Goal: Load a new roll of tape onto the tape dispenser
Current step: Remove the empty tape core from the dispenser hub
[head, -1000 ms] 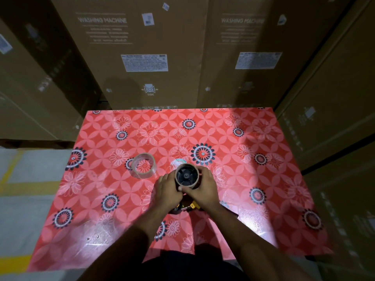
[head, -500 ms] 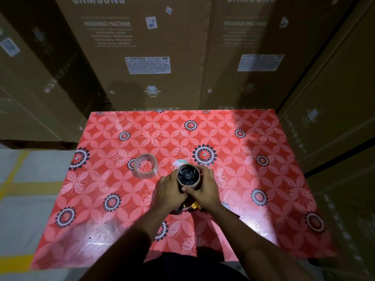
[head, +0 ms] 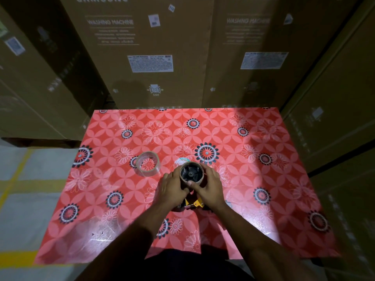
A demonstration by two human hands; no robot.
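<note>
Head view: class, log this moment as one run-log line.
hands: both gripping dispenser | core: on hub | new roll: on table, untouched

glossy plastic tablecloth (head: 253,179), clear shiny tape roll (head: 147,163), matt cardboard core (head: 191,173), cardboard boxes (head: 142,47)

Big brown cardboard boxes (head: 142,47) stand like walls behind and beside a table with a red flowery cloth (head: 263,179). The grey floor (head: 30,209) has yellow lines (the room is dim).
</note>
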